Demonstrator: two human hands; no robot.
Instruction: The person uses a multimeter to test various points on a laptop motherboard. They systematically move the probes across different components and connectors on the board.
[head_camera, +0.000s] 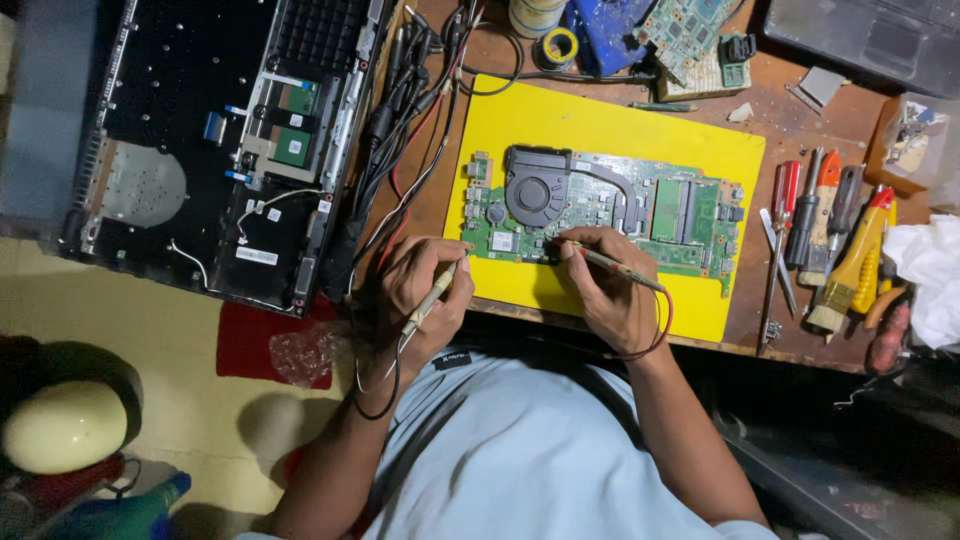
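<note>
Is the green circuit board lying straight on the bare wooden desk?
No, the green circuit board lies on a yellow mat that covers the desk, while both hands hold probes to its near edge.

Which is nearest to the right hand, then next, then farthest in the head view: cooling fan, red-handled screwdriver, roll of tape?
From the right hand:
1. Cooling fan, on the green board just up and left of the hand.
2. Red-handled screwdriver, off the yellow mat to the right, among the tools.
3. Roll of tape, at the far top edge of the desk.
</note>
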